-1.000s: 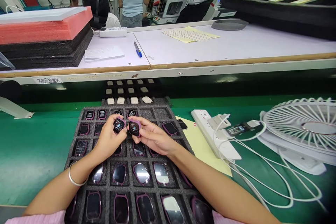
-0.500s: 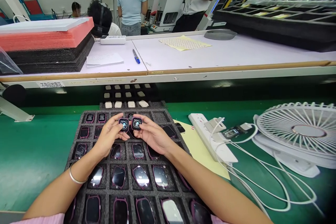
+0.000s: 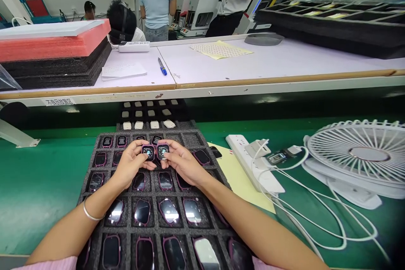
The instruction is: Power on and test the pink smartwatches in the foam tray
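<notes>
A dark foam tray [image 3: 85, 185] lies on the green bench and holds several purple-rimmed smartwatch bodies [image 3: 168, 211] in its pockets. My left hand [image 3: 129, 165] is closed on one watch body [image 3: 147, 151] with its screen lit. Close beside it, my right hand [image 3: 183, 163] is closed on a second lit watch body [image 3: 163, 150]. Both watches are held side by side just above the tray's far rows, screens facing up.
A second foam tray with white parts [image 3: 148, 114] sits behind the first. A white power strip [image 3: 253, 164] with plugs and cables and a white fan [image 3: 363, 154] lie to the right. A shelf [image 3: 253, 80] crosses above, with a pen [image 3: 162, 66] and foam sheets [image 3: 53, 50]. People stand beyond.
Both hands have drawn slightly closer together, bringing the two watches side by side with screens turned up. The view shifted a little.
</notes>
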{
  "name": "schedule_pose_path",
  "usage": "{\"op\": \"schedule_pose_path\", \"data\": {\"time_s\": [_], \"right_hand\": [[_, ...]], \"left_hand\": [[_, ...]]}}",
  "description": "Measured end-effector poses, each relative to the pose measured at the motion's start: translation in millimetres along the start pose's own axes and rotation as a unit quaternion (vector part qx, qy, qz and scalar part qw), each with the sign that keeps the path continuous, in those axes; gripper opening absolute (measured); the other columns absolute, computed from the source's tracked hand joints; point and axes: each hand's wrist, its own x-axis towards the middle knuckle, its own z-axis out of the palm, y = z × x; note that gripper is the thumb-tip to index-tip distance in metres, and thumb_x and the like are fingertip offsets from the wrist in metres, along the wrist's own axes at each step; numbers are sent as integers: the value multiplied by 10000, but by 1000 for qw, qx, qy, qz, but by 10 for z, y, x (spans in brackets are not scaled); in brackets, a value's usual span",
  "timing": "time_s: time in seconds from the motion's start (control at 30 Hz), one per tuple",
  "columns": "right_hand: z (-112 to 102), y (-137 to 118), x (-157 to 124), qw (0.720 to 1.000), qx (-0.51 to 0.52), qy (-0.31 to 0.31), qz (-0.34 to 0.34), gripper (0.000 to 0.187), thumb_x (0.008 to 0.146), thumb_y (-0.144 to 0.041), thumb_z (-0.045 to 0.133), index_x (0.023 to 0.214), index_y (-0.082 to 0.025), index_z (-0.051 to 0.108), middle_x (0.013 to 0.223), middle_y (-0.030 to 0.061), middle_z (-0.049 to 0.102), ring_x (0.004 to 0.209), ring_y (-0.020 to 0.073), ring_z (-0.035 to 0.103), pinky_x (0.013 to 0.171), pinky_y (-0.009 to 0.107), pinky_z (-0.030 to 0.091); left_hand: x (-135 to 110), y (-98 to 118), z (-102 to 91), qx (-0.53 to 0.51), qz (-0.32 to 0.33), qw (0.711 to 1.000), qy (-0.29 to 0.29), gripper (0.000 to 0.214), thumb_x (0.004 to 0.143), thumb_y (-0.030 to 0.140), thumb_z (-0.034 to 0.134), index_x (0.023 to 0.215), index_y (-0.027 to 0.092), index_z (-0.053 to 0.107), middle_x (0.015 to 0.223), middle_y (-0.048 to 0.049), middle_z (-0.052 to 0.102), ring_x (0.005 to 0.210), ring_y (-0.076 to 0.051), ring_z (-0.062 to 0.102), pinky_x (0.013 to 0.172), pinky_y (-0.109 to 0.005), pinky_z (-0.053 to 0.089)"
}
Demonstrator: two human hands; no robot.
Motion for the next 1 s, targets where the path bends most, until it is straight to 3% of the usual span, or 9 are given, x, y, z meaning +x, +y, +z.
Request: {"op": "schedule_pose_path", "data": {"time_s": [0.37,0.77,1.0], "right_hand": [[-2,25,16,1000,-29,3,-12,381,804,-371,761,1110,-206,605,825,-10,624,593,118,559,592,285,438],[-2,12,-4,999,-36,-5,-17,352,796,-280,729,1115,-208,600,883,9,623,606,127,563,587,292,447],[17,6,-15,999,-41,-7,-25,412,749,-213,755,1124,-219,584,913,0,607,618,118,564,614,288,469]], "left_hand": [[-11,17,6,5,-4,1000,-11,415,711,278,700,1070,175,520,976,-39,680,586,-143,693,610,-283,571],[-2,2,-4,16,5,1000,-13,404,718,318,732,1037,181,525,994,-41,677,571,-130,685,585,-265,567],[-12,-4,3,14,18,1000,-21,421,675,224,696,1061,190,530,1081,-40,626,606,-119,688,631,-275,585]]}}
